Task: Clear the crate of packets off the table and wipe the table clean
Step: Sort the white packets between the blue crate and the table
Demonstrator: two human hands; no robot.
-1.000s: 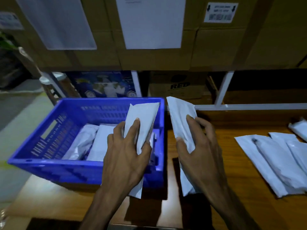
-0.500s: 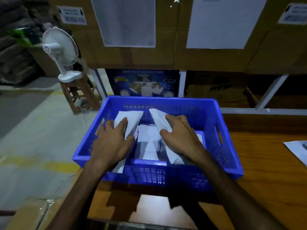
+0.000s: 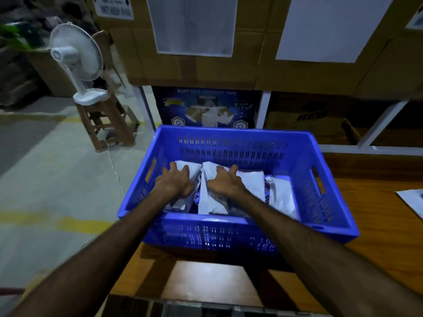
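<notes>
Hands are working inside the blue crate (image 3: 231,234), which is sitting at the left end of the wooden table (image 3: 377,248), its left wall hanging out past the table's edge over the floor. The left hand (image 3: 175,183) is lying on 1 white packet (image 3: 183,202) with its fingers spread and bent over the packet's far end; the right hand (image 3: 225,183) is lying the same way on the neighbouring packet (image 3: 210,202). Whether either hand is truly gripping or only pressing down, I cannot tell. More packets (image 3: 280,195) are lying to the right inside the crate, and another (image 3: 412,200) is resting on the table well apart from it.

Risk, as I judge it: weight pressed onto the crate's left side could be tipping it off the edge; slick packets could be sliding out of a loose hold; the 1 outside may be getting forgotten.

Readable writing: the blue box (image 3: 206,108) behind is saying "BOPP SELF ADHESIVE TAPE", a brown carton (image 3: 309,120) is showing "RED", and the label (image 3: 113,6) at top left is too blurred to read
</notes>
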